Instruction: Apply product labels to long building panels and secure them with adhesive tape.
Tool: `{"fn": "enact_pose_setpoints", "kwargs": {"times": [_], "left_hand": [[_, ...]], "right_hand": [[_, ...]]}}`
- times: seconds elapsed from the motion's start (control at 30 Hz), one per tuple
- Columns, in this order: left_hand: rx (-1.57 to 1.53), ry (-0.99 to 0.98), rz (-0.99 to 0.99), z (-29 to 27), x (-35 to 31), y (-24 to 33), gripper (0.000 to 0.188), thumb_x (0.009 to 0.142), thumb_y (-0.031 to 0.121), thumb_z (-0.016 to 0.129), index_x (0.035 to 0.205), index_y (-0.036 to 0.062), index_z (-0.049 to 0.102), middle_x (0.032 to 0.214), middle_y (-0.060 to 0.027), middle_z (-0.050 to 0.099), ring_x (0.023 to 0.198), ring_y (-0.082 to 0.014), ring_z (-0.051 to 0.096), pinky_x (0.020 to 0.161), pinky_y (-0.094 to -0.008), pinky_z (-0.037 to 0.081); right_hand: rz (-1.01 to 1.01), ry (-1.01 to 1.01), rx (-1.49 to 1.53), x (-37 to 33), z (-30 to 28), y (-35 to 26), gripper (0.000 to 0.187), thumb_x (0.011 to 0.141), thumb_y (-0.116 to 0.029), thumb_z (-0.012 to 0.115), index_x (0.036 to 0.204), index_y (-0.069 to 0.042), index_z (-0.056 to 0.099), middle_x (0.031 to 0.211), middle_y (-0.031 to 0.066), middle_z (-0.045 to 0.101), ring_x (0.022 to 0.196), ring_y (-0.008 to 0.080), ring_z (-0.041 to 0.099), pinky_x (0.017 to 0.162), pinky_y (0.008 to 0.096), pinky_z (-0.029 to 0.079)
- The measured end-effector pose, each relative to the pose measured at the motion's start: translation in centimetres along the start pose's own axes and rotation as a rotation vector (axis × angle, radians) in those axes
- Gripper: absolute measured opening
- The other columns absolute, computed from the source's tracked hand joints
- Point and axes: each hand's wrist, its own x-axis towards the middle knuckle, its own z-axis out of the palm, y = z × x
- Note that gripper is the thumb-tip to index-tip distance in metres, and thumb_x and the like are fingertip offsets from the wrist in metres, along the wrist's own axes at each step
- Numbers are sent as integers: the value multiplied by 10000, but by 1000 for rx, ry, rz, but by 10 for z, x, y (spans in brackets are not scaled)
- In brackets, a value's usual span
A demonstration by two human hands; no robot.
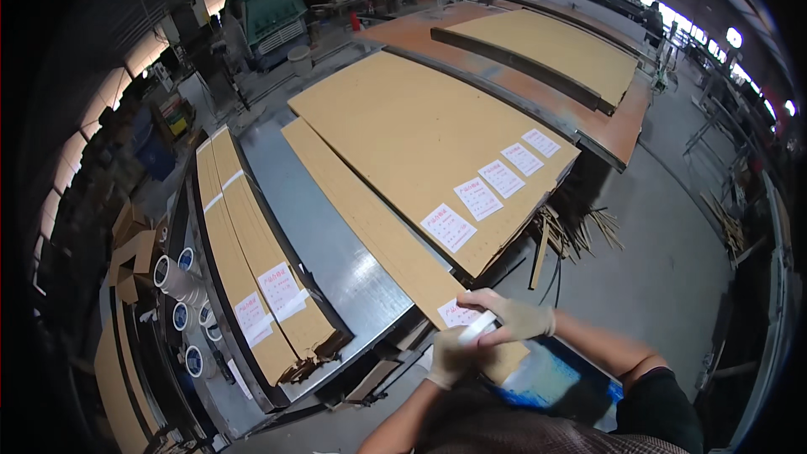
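Note:
Both my hands wear pale gloves and meet low at the right of centre, over the near end of a long narrow brown strip [361, 219]. Between them is a small white roll-like thing [477, 328], whose exact kind I cannot make out. My right hand [510, 318] is closed round it from the right, and my left hand [454, 357] closes on it from below left, its fingers partly hidden. A white printed label [454, 313] lies on the strip just beyond my fingers. Beside the strip, a wide brown board [429, 126] bears a row of several such labels along its near right edge.
Two narrow stacks of brown strips [244, 235] with labels and white bands lie to the left on a metal table [328, 235]. White tubs of tape rolls [195, 360] stand beyond them. Another brown board [546, 46] rests farther back. Thin offcuts [572, 231] stick out at right.

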Motion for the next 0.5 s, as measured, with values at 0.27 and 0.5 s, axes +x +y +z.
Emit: {"fn": "enact_pose_setpoints", "kwargs": {"times": [0.27, 0.5], "left_hand": [[319, 185, 23, 20, 7, 7, 731, 669, 411, 847, 1207, 57, 501, 1130, -172, 587, 1025, -391, 556, 930, -492, 405], [-426, 548, -741, 3, -11, -17, 464, 839, 237, 747, 1179, 5, 532, 1093, -134, 611, 996, -202, 585, 865, -382, 461]], "right_hand": [[422, -517, -406, 14, -48, -1, 307, 886, -357, 563, 1108, -194, 697, 980, 158, 715, 909, 349, 682, 810, 459, 525], [577, -91, -154, -5, 11, 82, 238, 861, -256, 570, 942, -119, 746, 934, 153, 724, 920, 327, 692, 836, 417, 537]]}}
